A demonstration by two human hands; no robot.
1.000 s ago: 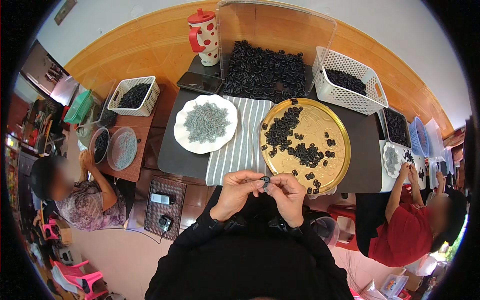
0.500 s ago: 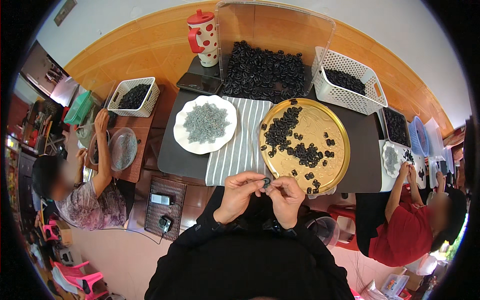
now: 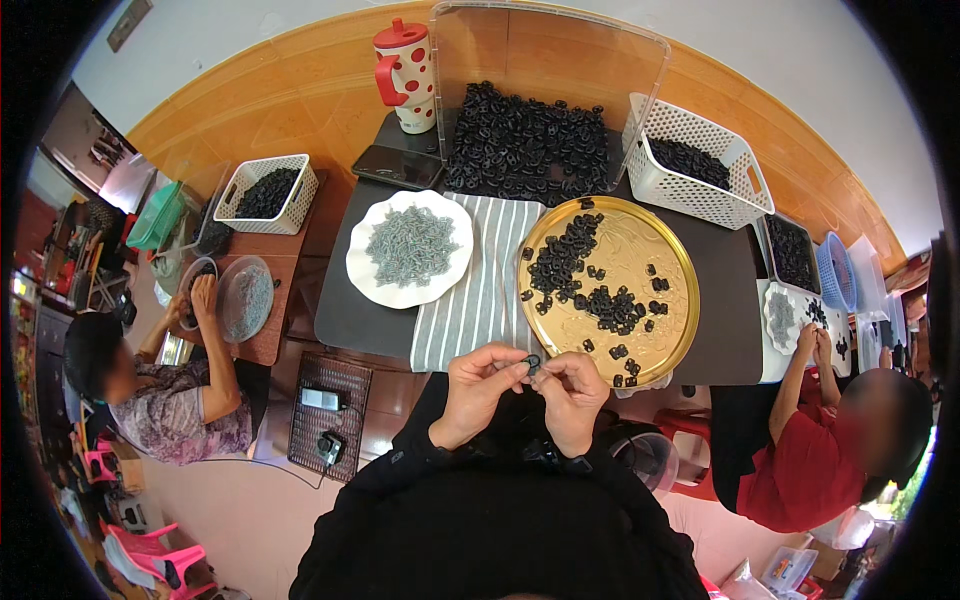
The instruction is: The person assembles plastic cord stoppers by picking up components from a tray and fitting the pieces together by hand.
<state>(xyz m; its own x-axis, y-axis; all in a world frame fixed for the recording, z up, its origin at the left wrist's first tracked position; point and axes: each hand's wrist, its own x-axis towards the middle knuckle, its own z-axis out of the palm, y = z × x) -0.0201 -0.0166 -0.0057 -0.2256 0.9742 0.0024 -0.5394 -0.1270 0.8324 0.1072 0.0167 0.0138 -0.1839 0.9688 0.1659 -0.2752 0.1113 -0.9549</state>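
Note:
Between my two hands, at the table's near edge, is a small black oval part (image 3: 532, 363). My left hand (image 3: 473, 392) pinches it between thumb and forefinger. The fingers of my right hand (image 3: 570, 400) are pressed together against its right side; anything else inside them is too small to make out. Just beyond lies a round gold tray (image 3: 655, 235) with many similar black parts (image 3: 565, 258) heaped and scattered on it. A white scalloped plate (image 3: 365, 270) to the left holds a pile of small grey pieces (image 3: 412, 246). A grey-and-white striped cloth (image 3: 470, 325) lies between plate and tray.
A clear bin (image 3: 655, 55) full of black parts stands at the back, with a white perforated basket (image 3: 690, 198) on its right. A red-lidded tumbler (image 3: 415, 85) and a phone (image 3: 398, 167) stand back left. People work at either side, on the left (image 3: 180, 405) and right (image 3: 810, 460).
My hands stay in nearly the same place, and the black part between them has turned slightly. The left co-worker's raised hand has come down from the basket to the bowls.

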